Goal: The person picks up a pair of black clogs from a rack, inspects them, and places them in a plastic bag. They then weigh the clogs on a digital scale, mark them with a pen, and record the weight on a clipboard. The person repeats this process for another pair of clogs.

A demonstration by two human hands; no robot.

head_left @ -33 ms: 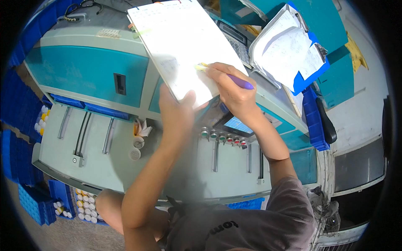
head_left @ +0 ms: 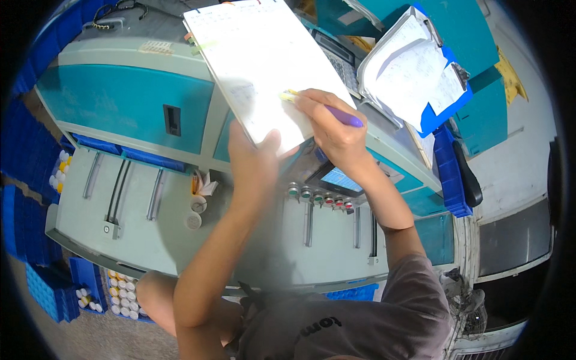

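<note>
My left hand grips the near edge of a white notebook, its thumb on top of the page and its other fingers mostly hidden underneath. The notebook is tilted, with coloured tabs along its left side and faint writing near the top. In my right hand is a pen, purple at the back and yellow near the tip. That tip is at the page's middle, and glare hides whether it touches the paper.
Below lies a pale machine top with metal rails, a small screen and a row of push buttons. A calculator and a blue clipboard with papers are at the right. Blue trays and white-capped bottles stand lower left.
</note>
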